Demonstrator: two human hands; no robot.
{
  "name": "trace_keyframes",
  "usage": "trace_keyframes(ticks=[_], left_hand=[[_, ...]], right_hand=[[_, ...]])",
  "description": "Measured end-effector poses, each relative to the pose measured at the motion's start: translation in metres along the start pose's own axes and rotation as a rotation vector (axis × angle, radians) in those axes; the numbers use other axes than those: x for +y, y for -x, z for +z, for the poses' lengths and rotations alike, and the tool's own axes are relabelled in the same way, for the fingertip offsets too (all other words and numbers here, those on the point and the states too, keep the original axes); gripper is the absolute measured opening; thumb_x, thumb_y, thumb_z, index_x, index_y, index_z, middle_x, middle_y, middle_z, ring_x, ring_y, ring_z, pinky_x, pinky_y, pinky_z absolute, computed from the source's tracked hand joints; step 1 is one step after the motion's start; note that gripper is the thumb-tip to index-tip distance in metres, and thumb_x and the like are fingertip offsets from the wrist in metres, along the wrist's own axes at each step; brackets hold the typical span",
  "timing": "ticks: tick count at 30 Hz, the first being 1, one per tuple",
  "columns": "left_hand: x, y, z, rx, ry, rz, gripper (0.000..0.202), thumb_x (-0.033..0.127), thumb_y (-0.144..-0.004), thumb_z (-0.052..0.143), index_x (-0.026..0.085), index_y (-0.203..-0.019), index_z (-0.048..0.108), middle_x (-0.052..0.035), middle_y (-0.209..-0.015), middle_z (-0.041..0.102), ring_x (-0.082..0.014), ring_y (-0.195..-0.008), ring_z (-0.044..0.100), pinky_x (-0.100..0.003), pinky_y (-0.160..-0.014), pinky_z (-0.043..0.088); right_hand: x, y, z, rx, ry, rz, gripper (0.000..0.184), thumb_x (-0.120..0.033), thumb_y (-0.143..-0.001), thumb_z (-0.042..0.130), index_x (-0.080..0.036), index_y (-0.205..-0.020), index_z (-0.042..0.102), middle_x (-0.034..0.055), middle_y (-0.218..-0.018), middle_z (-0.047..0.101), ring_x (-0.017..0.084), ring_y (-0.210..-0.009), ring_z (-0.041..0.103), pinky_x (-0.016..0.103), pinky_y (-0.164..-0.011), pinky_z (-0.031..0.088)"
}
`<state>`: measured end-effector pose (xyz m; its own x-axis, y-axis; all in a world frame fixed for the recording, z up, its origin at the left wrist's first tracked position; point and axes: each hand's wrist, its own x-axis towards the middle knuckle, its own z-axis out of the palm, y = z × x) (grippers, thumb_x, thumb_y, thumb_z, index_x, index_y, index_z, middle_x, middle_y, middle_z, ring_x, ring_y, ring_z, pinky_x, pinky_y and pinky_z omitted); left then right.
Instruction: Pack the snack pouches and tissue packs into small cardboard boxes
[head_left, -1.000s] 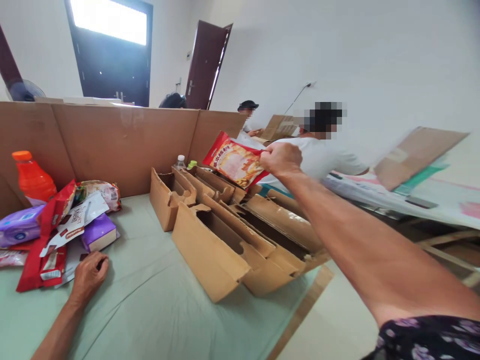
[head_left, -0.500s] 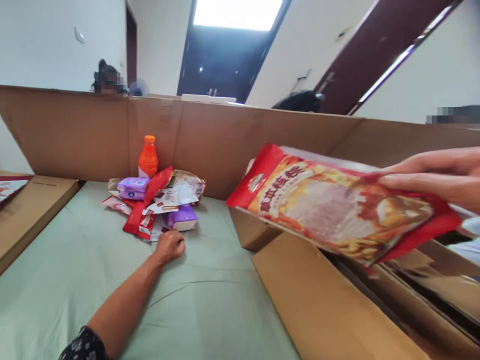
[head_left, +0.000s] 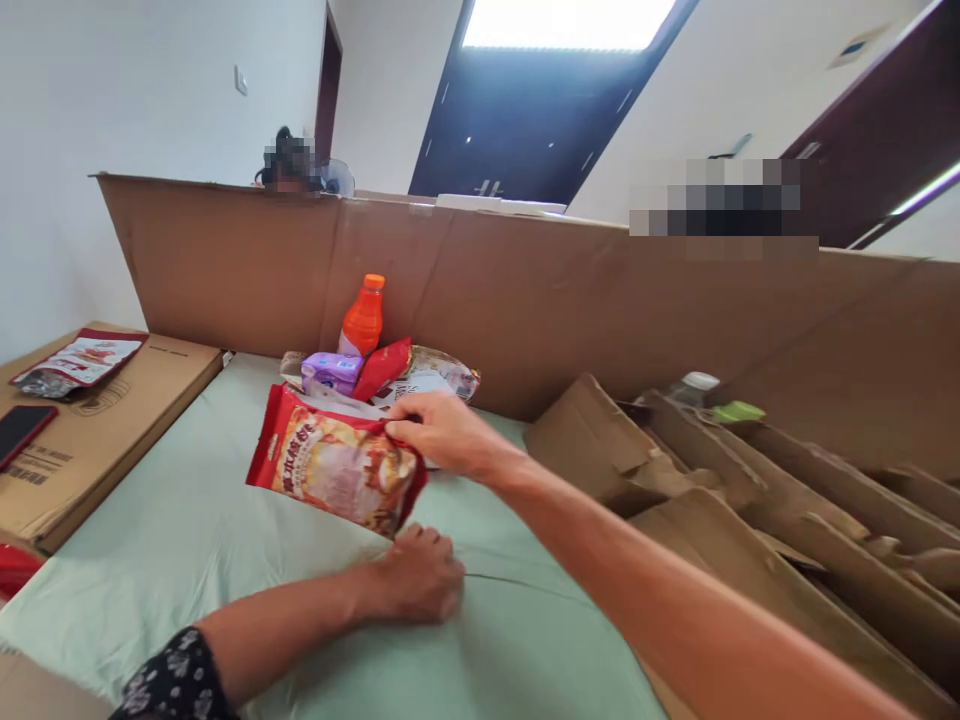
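My right hand [head_left: 442,432] pinches the top edge of a red snack bag [head_left: 337,470] and holds it just above the pale green cloth [head_left: 187,540], in front of a pile of packets. My left hand [head_left: 421,577] rests on the cloth right under the bag, fingers curled in a loose fist with nothing visible in it. The pile behind holds an orange bottle [head_left: 364,318], a purple pack [head_left: 330,372], a smaller red packet [head_left: 382,366] and a clear snack bag [head_left: 442,372].
A tall cardboard wall [head_left: 525,300] runs along the back. Several folded cardboard boxes [head_left: 720,480] lie to the right, with a bottle cap [head_left: 694,384] among them. A flat carton [head_left: 97,420] on the left carries a phone [head_left: 19,432] and a packet [head_left: 82,360]. People sit beyond the wall.
My right hand has carried the red snack bag from the right, over the boxes, leftward and down to the pile. My left hand drew back from the pile toward me.
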<state>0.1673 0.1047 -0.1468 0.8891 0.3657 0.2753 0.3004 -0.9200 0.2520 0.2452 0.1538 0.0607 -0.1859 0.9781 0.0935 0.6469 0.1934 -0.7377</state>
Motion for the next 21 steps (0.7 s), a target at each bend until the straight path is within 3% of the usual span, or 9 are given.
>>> trace_keyframes(ticks=[2, 3, 5, 8, 10, 12, 14, 17, 21], left_hand=[[0.014, 0.043, -0.015, -0.068, 0.007, 0.113, 0.013, 0.03, -0.085, 0.072, 0.017, -0.084, 0.067, -0.0068, -0.093, 0.072, -0.0209, -0.089, 0.068, -0.035, -0.082, 0.058], [0.019, 0.069, -0.024, -0.074, 0.014, 0.146, 0.011, 0.028, -0.081, 0.072, 0.019, -0.086, 0.068, -0.0083, -0.097, 0.073, -0.0221, -0.092, 0.068, -0.035, -0.084, 0.058], [0.024, 0.126, -0.043, -0.017, 0.005, 0.108, 0.031, 0.024, -0.079, 0.067, 0.018, -0.109, 0.067, -0.0152, -0.122, 0.07, -0.0282, -0.111, 0.066, -0.042, -0.095, 0.055], [0.016, 0.2, -0.065, 0.36, -0.157, -0.336, 0.06, 0.012, -0.081, 0.057, 0.023, -0.14, 0.051, -0.0183, -0.15, 0.052, -0.0348, -0.136, 0.052, -0.055, -0.109, 0.047], [0.005, 0.229, -0.071, 0.473, -0.254, -0.588, 0.065, 0.016, -0.087, 0.056, 0.025, -0.15, 0.041, -0.0197, -0.159, 0.04, -0.0367, -0.14, 0.048, -0.057, -0.107, 0.048], [-0.007, 0.239, -0.069, 0.479, -0.289, -0.694, 0.069, 0.021, -0.089, 0.057, 0.023, -0.154, 0.036, -0.0212, -0.161, 0.035, -0.0374, -0.141, 0.048, -0.056, -0.105, 0.051], [-0.017, 0.234, -0.062, 0.432, -0.289, -0.685, 0.07, 0.024, -0.088, 0.057, 0.021, -0.155, 0.035, -0.022, -0.161, 0.036, -0.0379, -0.14, 0.049, -0.056, -0.105, 0.051], [-0.027, 0.211, -0.05, 0.352, -0.286, -0.608, 0.068, 0.025, -0.087, 0.057, 0.021, -0.153, 0.041, -0.021, -0.159, 0.041, -0.0384, -0.137, 0.051, -0.06, -0.108, 0.048], [-0.037, 0.175, -0.037, 0.338, -0.313, -0.537, 0.054, 0.032, -0.093, 0.049, 0.016, -0.145, 0.054, -0.0247, -0.157, 0.04, -0.0393, -0.142, 0.048, -0.059, -0.107, 0.048]], right_hand=[[0.012, -0.01, 0.034, 0.0, -0.074, 0.01, 0.013, -0.023, -0.066, 0.06, -0.022, -0.053, 0.064, -0.0007, -0.059, 0.063, 0.016, -0.064, 0.056, 0.028, -0.063, 0.041], [0.019, -0.013, 0.048, 0.005, -0.105, 0.02, 0.013, -0.022, -0.066, 0.061, -0.021, -0.053, 0.063, -0.0004, -0.06, 0.063, 0.017, -0.065, 0.057, 0.028, -0.064, 0.042], [0.036, -0.011, 0.071, 0.03, -0.175, 0.043, 0.01, -0.026, -0.068, 0.062, -0.021, -0.06, 0.066, 0.0006, -0.065, 0.067, 0.018, -0.068, 0.058, 0.029, -0.067, 0.044], [0.065, 0.005, 0.087, 0.115, -0.316, 0.098, 0.028, -0.041, -0.076, 0.06, -0.021, -0.092, 0.072, 0.004, -0.093, 0.075, 0.02, -0.082, 0.063, 0.031, -0.074, 0.048], [0.086, 0.022, 0.089, 0.188, -0.389, 0.153, 0.044, -0.05, -0.078, 0.058, -0.021, -0.11, 0.068, 0.0072, -0.111, 0.073, 0.022, -0.093, 0.064, 0.034, -0.079, 0.05], [0.105, 0.042, 0.088, 0.241, -0.43, 0.223, 0.053, -0.054, -0.077, 0.057, -0.02, -0.117, 0.065, 0.0095, -0.113, 0.071, 0.024, -0.097, 0.063, 0.036, -0.081, 0.051], [0.121, 0.065, 0.085, 0.255, -0.45, 0.289, 0.057, -0.055, -0.075, 0.058, -0.019, -0.119, 0.063, 0.0086, -0.101, 0.07, 0.025, -0.091, 0.063, 0.037, -0.079, 0.05], [0.138, 0.1, 0.084, 0.248, -0.47, 0.361, 0.054, -0.052, -0.074, 0.059, -0.018, -0.116, 0.065, 0.0033, -0.081, 0.066, 0.022, -0.078, 0.061, 0.036, -0.074, 0.049], [0.148, 0.138, 0.084, 0.255, -0.488, 0.405, 0.033, -0.039, -0.074, 0.06, -0.019, -0.098, 0.07, 0.0017, -0.076, 0.066, 0.019, -0.073, 0.06, 0.032, -0.07, 0.048]])
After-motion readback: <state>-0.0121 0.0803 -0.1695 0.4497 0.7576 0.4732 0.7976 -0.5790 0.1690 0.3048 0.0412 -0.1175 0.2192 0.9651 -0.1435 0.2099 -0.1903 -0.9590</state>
